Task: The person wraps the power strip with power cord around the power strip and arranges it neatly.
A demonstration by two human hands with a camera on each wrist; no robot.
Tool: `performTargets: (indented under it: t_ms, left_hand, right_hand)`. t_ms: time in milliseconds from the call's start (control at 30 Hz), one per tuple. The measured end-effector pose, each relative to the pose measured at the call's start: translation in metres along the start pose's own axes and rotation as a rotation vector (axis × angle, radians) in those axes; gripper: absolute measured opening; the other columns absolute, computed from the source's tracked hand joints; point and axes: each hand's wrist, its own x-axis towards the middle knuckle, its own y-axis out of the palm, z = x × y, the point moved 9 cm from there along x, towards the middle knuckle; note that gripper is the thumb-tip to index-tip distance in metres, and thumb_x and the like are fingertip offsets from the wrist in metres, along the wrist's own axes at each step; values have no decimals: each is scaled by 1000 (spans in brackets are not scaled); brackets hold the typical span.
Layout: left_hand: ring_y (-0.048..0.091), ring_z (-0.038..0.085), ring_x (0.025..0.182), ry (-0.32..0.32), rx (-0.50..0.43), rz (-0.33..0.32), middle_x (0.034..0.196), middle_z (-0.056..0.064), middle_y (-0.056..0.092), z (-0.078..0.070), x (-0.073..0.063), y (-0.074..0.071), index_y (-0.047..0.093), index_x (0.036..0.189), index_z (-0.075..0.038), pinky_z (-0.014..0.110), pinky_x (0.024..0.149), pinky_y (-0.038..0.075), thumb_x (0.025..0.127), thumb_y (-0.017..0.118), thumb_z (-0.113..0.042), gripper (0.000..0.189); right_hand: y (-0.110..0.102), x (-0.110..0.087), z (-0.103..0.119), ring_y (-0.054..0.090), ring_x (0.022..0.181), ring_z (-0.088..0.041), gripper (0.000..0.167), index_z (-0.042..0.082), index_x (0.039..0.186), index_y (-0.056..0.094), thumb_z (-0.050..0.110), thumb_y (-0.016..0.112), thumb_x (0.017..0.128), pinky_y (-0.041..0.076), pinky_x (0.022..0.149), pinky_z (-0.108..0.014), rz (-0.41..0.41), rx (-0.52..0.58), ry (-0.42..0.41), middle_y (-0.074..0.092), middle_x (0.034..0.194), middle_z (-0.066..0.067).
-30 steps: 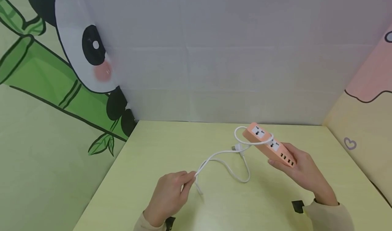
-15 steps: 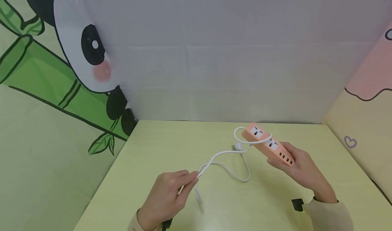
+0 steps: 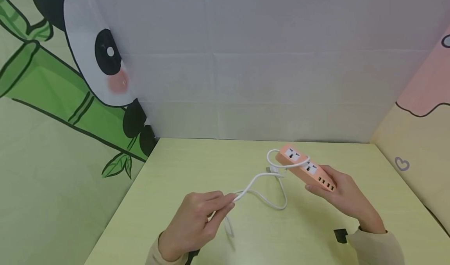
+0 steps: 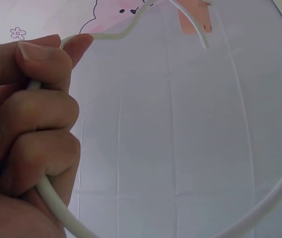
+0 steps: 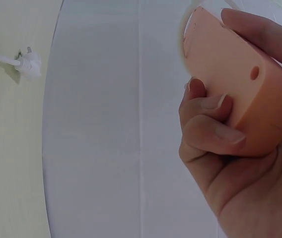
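Note:
My right hand (image 3: 346,196) grips an orange power strip (image 3: 305,169) by its near end and holds it tilted above the table; the right wrist view shows the fingers (image 5: 208,131) curled round the strip's underside (image 5: 240,89). A white cord (image 3: 261,179) loops over the strip's far end and trails left to my left hand (image 3: 198,222), which pinches it between thumb and fingers. In the left wrist view the cord (image 4: 56,206) runs through the curled left fingers (image 4: 36,119). The cord's white plug (image 3: 270,170) lies on the table left of the strip, also seen as the plug (image 5: 28,63).
The yellow-green table (image 3: 175,167) is boxed in by a grey back wall (image 3: 253,73), a panda-and-bamboo panel (image 3: 63,81) on the left and a pink-and-cream panel (image 3: 422,112) on the right. A small black object (image 3: 340,235) sits by my right sleeve.
My left hand has moved up and to the right along the cord, lifting it. The power strip in my right hand has dropped slightly and shifted left.

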Motion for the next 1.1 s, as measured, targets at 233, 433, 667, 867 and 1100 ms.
performTargets:
  t_ms: [233, 433, 667, 867, 1100]
  left_hand:
    - [35, -4, 54, 56, -31, -3, 67, -10, 52, -10, 8, -5, 76, 108, -9, 3, 53, 29, 100, 62, -10, 16]
    - [34, -3, 54, 114, -48, -11, 66, -9, 50, -21, 10, -8, 74, 107, -11, 3, 53, 27, 102, 60, -12, 16]
    - [33, -4, 52, 201, -56, 20, 68, -9, 54, -39, 7, -10, 74, 111, -10, 1, 54, 27, 105, 55, -15, 21]
    - [34, -4, 51, 271, -59, 13, 68, -8, 54, -49, 8, -13, 72, 111, -7, 0, 55, 27, 105, 52, -13, 22]
    - [32, -5, 49, 321, -46, 11, 67, -9, 52, -54, 8, -15, 72, 110, -6, 0, 55, 24, 106, 50, -13, 23]
  right_hand:
    - [3, 0, -1, 54, 71, -9, 48, 12, 128, 61, 34, 79, 89, 44, 60, -25, 5, -10, 0, 65, 92, -3]
    - [4, 2, -1, 53, 69, -9, 47, 11, 126, 61, 34, 79, 90, 44, 58, -25, 19, 1, 0, 64, 88, -3]
    - [6, 3, -1, 52, 69, -9, 44, 12, 124, 61, 35, 78, 90, 44, 58, -25, 30, -2, 1, 62, 87, -2]
    - [7, 2, 1, 51, 69, -8, 45, 11, 125, 60, 35, 77, 91, 43, 58, -25, 40, 2, 9, 61, 86, -3]
    - [7, 1, 1, 51, 70, -8, 47, 11, 127, 60, 35, 77, 90, 43, 59, -25, 47, 3, 22, 61, 87, -3]
